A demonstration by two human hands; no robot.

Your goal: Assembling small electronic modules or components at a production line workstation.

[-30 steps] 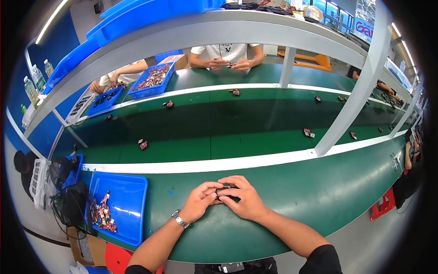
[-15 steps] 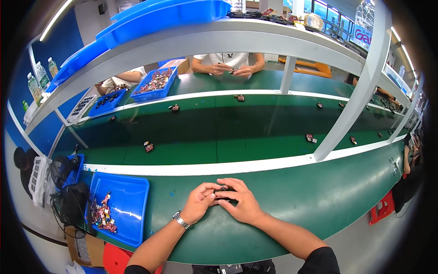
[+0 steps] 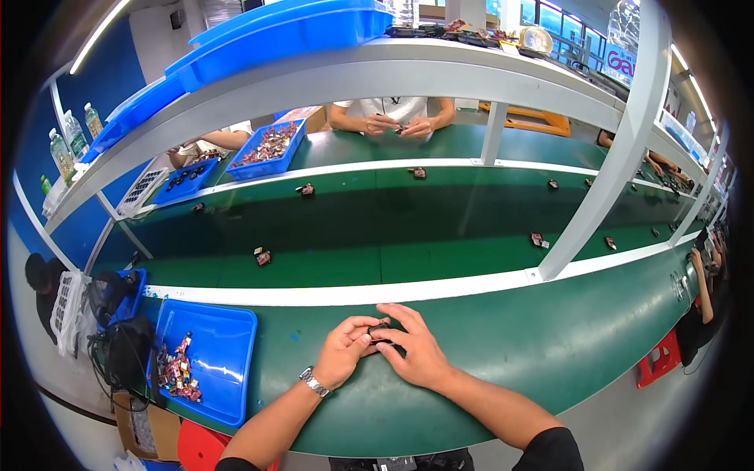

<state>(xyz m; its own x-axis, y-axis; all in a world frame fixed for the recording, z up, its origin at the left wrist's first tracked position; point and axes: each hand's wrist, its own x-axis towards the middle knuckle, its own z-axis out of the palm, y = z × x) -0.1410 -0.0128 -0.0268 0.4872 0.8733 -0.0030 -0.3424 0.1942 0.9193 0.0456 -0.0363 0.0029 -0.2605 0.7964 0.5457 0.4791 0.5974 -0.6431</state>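
Note:
A small black piece with a reddish bit at its edge [image 3: 378, 333] is held between my two hands above the green bench top [image 3: 503, 353]. My left hand [image 3: 343, 353] is closed round its left side, thumb and fingertips pinching it. From the right, my right hand [image 3: 418, 355] grips the same piece with thumb and bent fingers, its index finger raised and stretched beyond it. The fingers cover most of the piece, so its exact kind cannot be made out. To the left lies a blue tray [image 3: 228, 318] with several small red, yellow and metal parts [image 3: 179, 373] in it.
Beyond a white rail [image 3: 338, 295] runs a green conveyor belt [image 3: 330, 228] with small red-black parts [image 3: 262, 257] on it. A grey shelf frame [image 3: 601, 169] spans overhead, carrying blue trays [image 3: 275, 35]. Across the belt, a person's hands [image 3: 400, 125] hold a small part. Black cables [image 3: 129, 345] sit far left.
Parts on the belt have shifted slightly to the right. My right index finger has lifted a little; both hands stay around the black piece in nearly the same place.

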